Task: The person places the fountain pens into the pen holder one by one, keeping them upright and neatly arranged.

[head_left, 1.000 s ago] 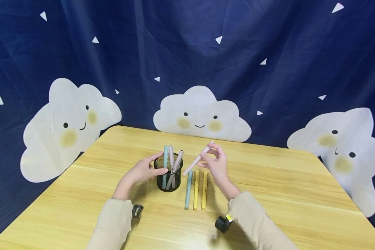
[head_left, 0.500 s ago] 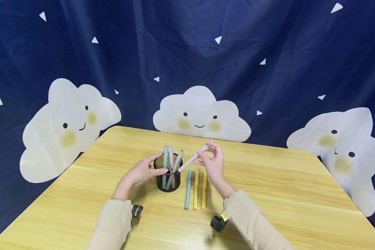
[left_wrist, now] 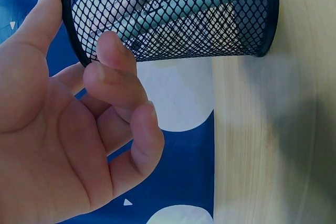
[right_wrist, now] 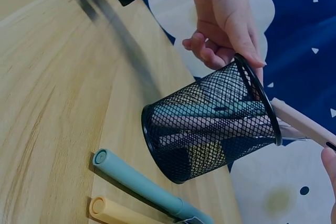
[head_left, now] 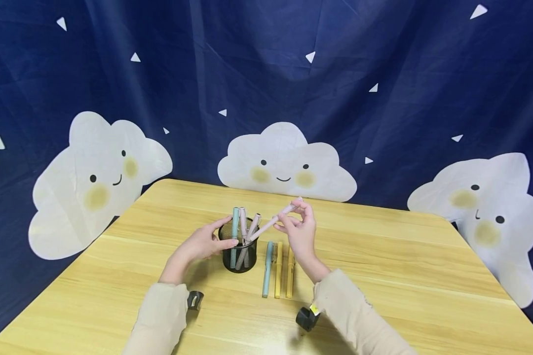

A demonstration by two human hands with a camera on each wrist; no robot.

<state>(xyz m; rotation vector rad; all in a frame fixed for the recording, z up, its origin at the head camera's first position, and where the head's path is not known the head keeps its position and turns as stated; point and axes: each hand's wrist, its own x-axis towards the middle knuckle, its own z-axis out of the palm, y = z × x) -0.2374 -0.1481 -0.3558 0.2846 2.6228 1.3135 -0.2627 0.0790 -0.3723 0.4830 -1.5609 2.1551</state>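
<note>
A black mesh pen holder stands upright on the table with a light-blue pen and two pale pink pens inside. My left hand holds its rim from the left, thumb in front and another finger behind. Between thumb and fingertips, my right hand pinches another pale pink pen. That pen slants down to the left, its lower end at the holder's right rim. In the right wrist view, the pink pen's end appears beside the holder's mouth; whether they touch I cannot tell.
Side by side to the right of the holder lie a light-blue pen and two yellow pens on the wooden table. A dark blue curtain with white clouds hangs behind the table. Black wrist devices sit under both sleeves.
My right hand has moved left with the pink pen, bringing its lower end from right of the holder to the rim. The left hand and the holder have stayed in place.
</note>
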